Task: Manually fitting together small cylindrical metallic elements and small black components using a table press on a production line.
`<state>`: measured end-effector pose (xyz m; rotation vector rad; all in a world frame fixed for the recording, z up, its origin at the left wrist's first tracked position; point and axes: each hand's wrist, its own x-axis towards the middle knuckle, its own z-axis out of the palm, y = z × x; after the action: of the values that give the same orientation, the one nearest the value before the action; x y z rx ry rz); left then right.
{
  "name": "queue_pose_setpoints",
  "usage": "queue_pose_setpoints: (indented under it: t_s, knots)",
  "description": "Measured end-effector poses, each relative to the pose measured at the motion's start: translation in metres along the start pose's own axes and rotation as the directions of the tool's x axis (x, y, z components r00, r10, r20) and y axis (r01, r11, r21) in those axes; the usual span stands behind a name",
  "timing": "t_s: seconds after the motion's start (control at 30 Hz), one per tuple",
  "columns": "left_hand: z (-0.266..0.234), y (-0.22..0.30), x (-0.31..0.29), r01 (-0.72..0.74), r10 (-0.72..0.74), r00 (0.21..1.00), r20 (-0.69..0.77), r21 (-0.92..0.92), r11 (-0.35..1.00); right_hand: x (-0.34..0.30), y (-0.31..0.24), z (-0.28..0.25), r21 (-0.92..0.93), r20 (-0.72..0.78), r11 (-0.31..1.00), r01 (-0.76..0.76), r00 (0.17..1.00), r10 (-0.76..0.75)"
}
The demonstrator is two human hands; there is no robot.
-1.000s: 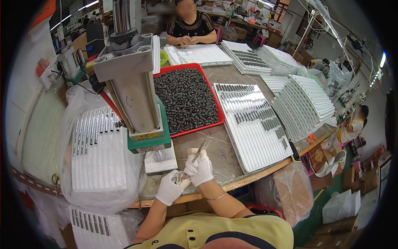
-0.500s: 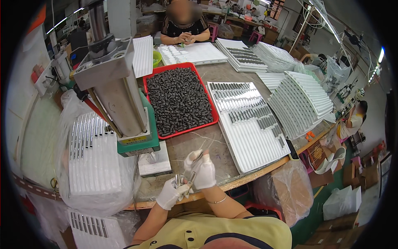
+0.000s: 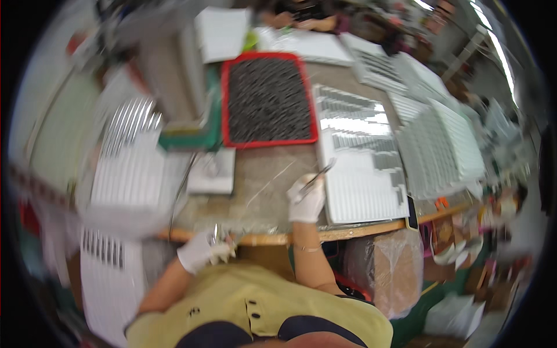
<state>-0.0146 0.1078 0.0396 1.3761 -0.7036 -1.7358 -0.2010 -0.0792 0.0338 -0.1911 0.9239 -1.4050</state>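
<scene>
My right hand (image 3: 306, 198), in a white glove, is closed on a slim shiny metal tube (image 3: 322, 174) that points up and to the right. It is at the left edge of a white ridged foam tray (image 3: 365, 194), whose upper rows hold shiny tubes with dark ends. By the table's front edge, my left hand (image 3: 203, 250), also gloved, is closed around a short shiny metal tube (image 3: 217, 233); motion blur hides how many pieces it holds. Beyond both hands lies a red tray (image 3: 315, 132) full of small black plastic fittings (image 3: 267, 98).
A press with a green base (image 3: 188, 141) stands at the left, a pale block (image 3: 212, 184) before it. Further left is another foam tray (image 3: 125, 182) with metal tubes. Stacked foam trays (image 3: 438, 145) and a phone (image 3: 412, 211) are at the right. Someone sits across the table.
My hands have moved apart: the right went up and right to the foam tray with a tube, the left drew back left and down. The view has shifted and blurred.
</scene>
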Motion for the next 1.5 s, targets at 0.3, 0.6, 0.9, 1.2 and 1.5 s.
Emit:
queue_pose_setpoints:
  t_s: [0.3, 0.6, 0.9, 1.2, 1.5]
  knots:
    - [-0.064, 0.01, -0.147, 0.027, 0.365, 0.591, -0.719, 0.47, 0.882, 0.057, -0.007, -0.049, -0.102, 0.401, 0.989, -0.103, 0.906, 0.136]
    - [-0.112, -0.048, -0.186, 0.435, 0.478, 0.176, -0.861, 0.503, 0.747, 0.039, 0.007, -0.032, -0.27, 0.379, 0.958, -0.097, 0.904, 0.198]
    - [-0.122, -0.036, -0.153, 0.642, 0.524, 0.295, -0.799, 0.572, 0.511, 0.041, 0.006, -0.036, -0.293, 0.319, 0.951, -0.096, 0.928, 0.192]
    - [-0.1, -0.026, -0.144, 0.593, 0.518, 0.341, -0.784, 0.607, 0.529, 0.044, 0.004, -0.04, -0.282, 0.347, 0.954, -0.105, 0.916, 0.203]
    - [-0.112, -0.022, -0.131, 0.665, 0.506, 0.438, -0.743, 0.647, 0.374, 0.038, 0.005, -0.033, -0.31, 0.326, 0.944, -0.112, 0.92, 0.216]
